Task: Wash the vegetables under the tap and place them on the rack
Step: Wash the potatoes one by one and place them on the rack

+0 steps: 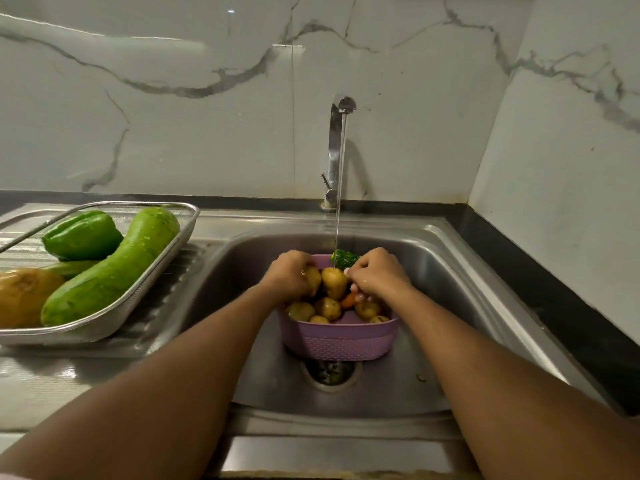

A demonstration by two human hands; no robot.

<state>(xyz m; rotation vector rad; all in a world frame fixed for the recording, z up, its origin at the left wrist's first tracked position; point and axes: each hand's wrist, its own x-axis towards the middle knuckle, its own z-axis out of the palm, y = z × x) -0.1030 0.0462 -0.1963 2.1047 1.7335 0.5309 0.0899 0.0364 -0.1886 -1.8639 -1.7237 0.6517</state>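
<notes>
While water ran from the tap point(337, 147) into the purple basket point(341, 336), the left hand point(289, 275) gripped one potato point(313, 279), and the right hand point(379, 273) curled round another potato point(334, 283).

Home kitchen, steel sink point(450, 271) with drainboard, running tap point(335, 150), marble-patterned tiled wall point(173, 98), black tabletop point(554, 292) edge, vegetables draining in a wire rack point(166, 251)

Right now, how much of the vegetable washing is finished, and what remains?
Done: a bottle gourd, a green capsicum and a potato lie on the steel rack. In hand: the left hand holds one potato, and the right hand works beside another under the tap stream. Left: more potatoes, a carrot piece and a green vegetable in the purple basket.
</notes>
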